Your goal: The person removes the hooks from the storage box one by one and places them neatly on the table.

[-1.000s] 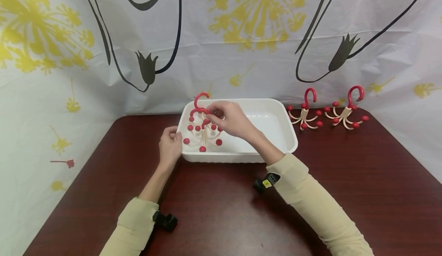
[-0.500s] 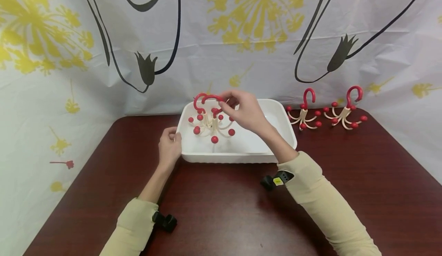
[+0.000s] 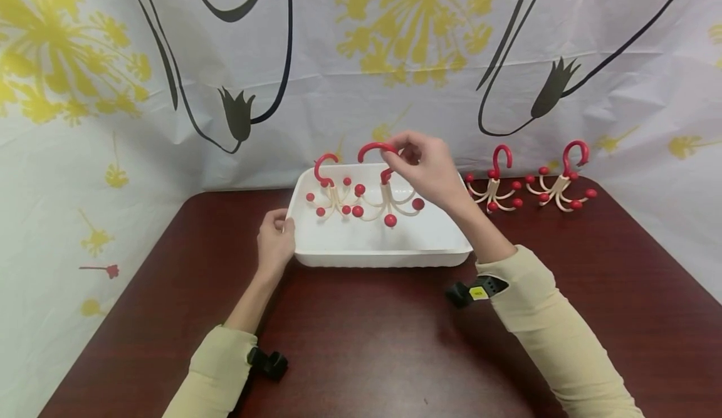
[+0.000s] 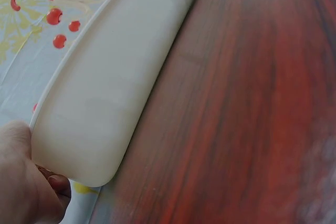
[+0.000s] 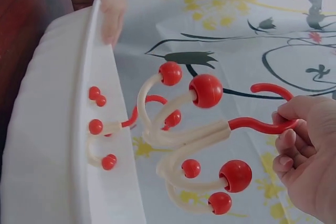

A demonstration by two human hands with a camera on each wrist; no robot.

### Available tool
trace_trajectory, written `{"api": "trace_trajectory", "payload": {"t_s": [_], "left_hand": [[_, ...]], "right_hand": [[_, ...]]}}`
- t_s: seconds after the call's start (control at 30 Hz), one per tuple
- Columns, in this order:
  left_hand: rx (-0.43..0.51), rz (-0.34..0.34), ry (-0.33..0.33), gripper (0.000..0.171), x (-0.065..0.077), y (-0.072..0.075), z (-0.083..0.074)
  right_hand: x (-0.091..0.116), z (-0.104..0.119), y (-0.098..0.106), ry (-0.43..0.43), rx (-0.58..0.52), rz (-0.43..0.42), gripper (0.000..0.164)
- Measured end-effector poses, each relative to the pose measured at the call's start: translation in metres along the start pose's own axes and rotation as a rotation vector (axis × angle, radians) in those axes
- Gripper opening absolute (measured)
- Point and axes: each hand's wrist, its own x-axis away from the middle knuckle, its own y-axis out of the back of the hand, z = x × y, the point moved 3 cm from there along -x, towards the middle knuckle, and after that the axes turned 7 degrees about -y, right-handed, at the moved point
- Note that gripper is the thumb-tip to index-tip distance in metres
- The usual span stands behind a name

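My right hand (image 3: 423, 167) pinches the red hook of a multi-arm hanger (image 3: 387, 195), its cream arms tipped with red balls. In the right wrist view this hanger (image 5: 199, 132) hangs clear above the white tray (image 5: 50, 114), hook between thumb and fingers. A second hanger (image 3: 334, 198) of the same kind stands inside the tray (image 3: 383, 259), toward its left end, hook up. My left hand (image 3: 275, 239) grips the tray's left rim, thumb on the near side; in the left wrist view this hand (image 4: 31, 177) holds the tray's corner.
Two more such hangers, a nearer one (image 3: 494, 192) and one farther right (image 3: 560, 186), stand on the dark red-brown table (image 3: 361, 343) just right of the tray. A white patterned cloth (image 3: 316, 61) hangs right behind the table's back edge.
My right hand has lifted the hanger up and carried it rightward, away from the hanger at the tray's left end. My left hand has stayed on the rim.
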Motion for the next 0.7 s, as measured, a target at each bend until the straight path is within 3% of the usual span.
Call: {"api": "trace_trajectory", "payload": {"t_s": [0.4,0.7], "left_hand": [[-0.011,-0.017,-0.022,0.035,-0.001,-0.001,0.002],[-0.002,-0.005,-0.011,0.036,0.000,-0.001,0.001]], "right_hand": [[0.008,0.006,0.034,-0.038,0.012,-0.034,0.016],[0.014,-0.007,0.063,-0.086,0.033,-0.083,0.016]]}}
